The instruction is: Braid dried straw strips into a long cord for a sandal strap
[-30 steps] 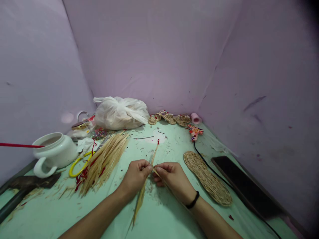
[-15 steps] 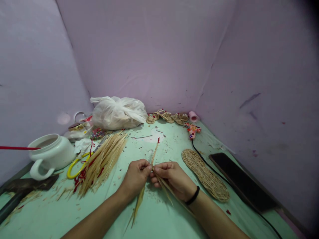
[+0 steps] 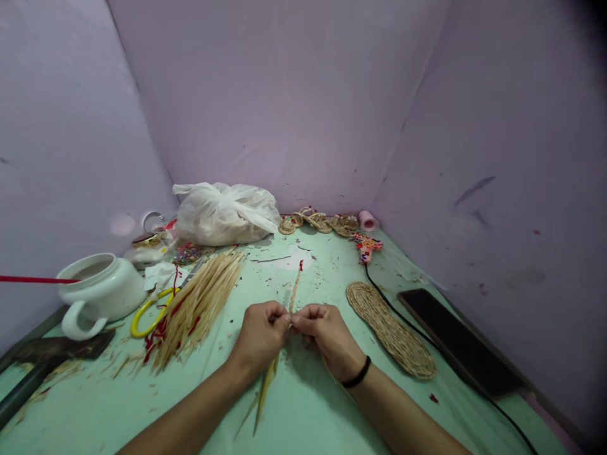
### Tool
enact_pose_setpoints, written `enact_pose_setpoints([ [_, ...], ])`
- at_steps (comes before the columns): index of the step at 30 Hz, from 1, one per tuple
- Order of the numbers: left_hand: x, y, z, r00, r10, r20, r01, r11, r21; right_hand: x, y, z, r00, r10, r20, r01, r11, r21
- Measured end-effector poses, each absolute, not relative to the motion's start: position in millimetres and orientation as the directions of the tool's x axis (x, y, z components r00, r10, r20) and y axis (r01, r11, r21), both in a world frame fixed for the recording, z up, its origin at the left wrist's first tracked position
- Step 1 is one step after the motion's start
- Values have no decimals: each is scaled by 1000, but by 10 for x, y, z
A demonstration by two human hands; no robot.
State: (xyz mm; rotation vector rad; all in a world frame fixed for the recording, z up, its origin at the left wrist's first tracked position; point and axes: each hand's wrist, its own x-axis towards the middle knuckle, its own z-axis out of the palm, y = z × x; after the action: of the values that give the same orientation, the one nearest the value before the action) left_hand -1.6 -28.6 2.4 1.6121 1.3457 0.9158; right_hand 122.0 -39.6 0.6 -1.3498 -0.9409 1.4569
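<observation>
My left hand [image 3: 258,335] and my right hand [image 3: 325,335] meet at the middle of the green table, both pinched on a thin straw braid [image 3: 294,289]. The braided part runs away from my fingers toward the back and ends in a red tip. Loose straw ends [image 3: 263,395] trail from under my left hand toward me. A black band circles my right wrist. A pile of loose straw strips [image 3: 199,306] lies left of my left hand. A woven oval straw sole [image 3: 389,328] lies right of my right hand.
A white pot [image 3: 99,294], yellow-handled scissors [image 3: 147,309], a white plastic bag [image 3: 222,215], small woven straw pieces [image 3: 322,222], a pink spool [image 3: 368,221], a patterned glue gun [image 3: 365,246] with black cord and a dark phone [image 3: 455,341] ring the table. Purple walls close in.
My hands have drawn slightly together and up along the braid. The straw strand that lay out under my right hand is now tucked in. The view shifted a little.
</observation>
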Motion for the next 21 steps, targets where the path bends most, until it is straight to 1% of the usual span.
enact_pose_setpoints([
  [2,-20,-270,25,122,992,-18,389,-31,921,1212,-397,-18,34,971,-237,-91,-233,-968],
  [5,-27,-237,-2,99,990,-97,348,57,936,1193,-403,-30,47,977,-208,-105,-202,-974],
  [8,-32,-216,-14,192,965,-177,260,124,958,1169,-409,-36,52,973,-225,-131,-216,-967],
  [11,-40,-213,18,313,931,-190,213,126,969,1150,-410,-60,55,972,-229,-151,-219,-964],
  [14,-57,-210,74,364,912,-189,225,111,968,1149,-403,-93,69,977,-200,-122,-190,-974],
  [17,-90,-190,135,369,902,-226,235,144,961,1160,-392,-118,107,979,-176,-80,-167,-983],
  [19,-118,-173,182,323,911,-256,312,153,938,1164,-386,-128,137,976,-168,-71,-159,-985],
  [21,-139,-172,233,250,935,-251,440,121,890,1156,-384,-133,162,972,-169,-80,-157,-984],
])
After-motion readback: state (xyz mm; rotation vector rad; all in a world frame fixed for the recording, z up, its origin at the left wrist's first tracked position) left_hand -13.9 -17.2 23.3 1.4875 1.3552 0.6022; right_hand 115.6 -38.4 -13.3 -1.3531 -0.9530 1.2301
